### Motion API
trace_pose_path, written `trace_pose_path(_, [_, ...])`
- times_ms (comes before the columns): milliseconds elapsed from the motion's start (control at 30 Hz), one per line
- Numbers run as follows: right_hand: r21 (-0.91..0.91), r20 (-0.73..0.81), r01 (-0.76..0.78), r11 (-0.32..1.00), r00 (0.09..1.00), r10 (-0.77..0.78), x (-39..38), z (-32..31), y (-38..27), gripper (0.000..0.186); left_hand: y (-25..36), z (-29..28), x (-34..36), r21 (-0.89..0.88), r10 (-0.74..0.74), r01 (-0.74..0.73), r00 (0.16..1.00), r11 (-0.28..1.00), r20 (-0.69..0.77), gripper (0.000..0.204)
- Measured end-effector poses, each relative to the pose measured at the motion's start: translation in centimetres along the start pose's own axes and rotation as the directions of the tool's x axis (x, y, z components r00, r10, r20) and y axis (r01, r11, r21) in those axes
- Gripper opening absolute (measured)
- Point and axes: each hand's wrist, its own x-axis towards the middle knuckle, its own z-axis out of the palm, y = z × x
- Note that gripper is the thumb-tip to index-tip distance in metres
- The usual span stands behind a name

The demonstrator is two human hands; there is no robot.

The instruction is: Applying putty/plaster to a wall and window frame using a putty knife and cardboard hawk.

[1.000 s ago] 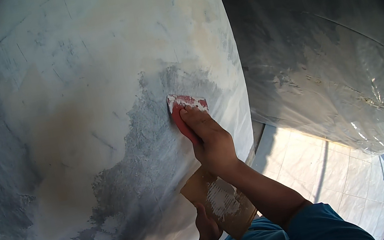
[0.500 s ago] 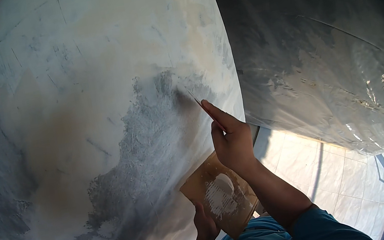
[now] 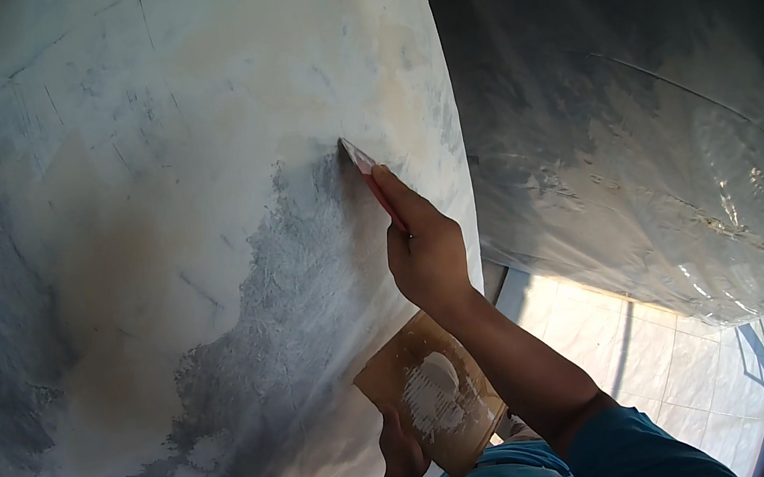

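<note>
Blue cloth, the shirt (image 3: 630, 455), sits nearest on my feed, below the fingers. Just ahead I have the left hand (image 3: 402, 447) gripping a piece of cardboard (image 3: 386, 371), thumb along its edge; the other fingers are hidden, so I cannot tell their curl. White paste (image 3: 437, 399) lies on it, right of that thumb. Farther up, the right hand (image 3: 430, 256) is closed round a red scraper (image 3: 379, 194), whose blade, beyond the fingertips, seems to meet the wall (image 3: 180, 121) at the top of a grey patch (image 3: 287, 275). I judge the step in hand to be spreading paste; the next move calls for a low blade and even pressure. Right of the fingers hangs a plastic sheet (image 3: 639, 145), above floor tiles (image 3: 597, 314).
</note>
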Motion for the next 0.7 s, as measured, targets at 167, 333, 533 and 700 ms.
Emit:
trace_pose_path(167, [0.019,0.204,0.15,0.989,0.967,-0.151,-6.4,2.1,-2.5,0.061,0.3,0.7,-0.5,-0.037,-0.003,0.004,0.999,0.999,0.043,0.066])
trace_pose_path(333, [0.0,-0.036,0.072,0.997,0.997,-0.072,-2.1,-0.6,-3.2,0.057,-0.3,-0.4,-0.5,-0.076,-0.044,0.048,0.997,0.996,0.063,0.063])
trace_pose_path(533, [-0.152,0.148,0.26,0.954,0.96,-0.238,-4.6,2.3,-1.7,0.065,-0.1,0.6,-1.3,-0.027,-0.04,0.041,0.997,0.999,0.059,0.065])
trace_pose_path(700, [0.094,0.543,-0.023,0.995,0.839,-0.032,-10.1,-2.1,-4.0,0.057,-0.3,0.5,-2.0,-0.102,-0.052,0.064,0.992,0.993,0.118,0.064])
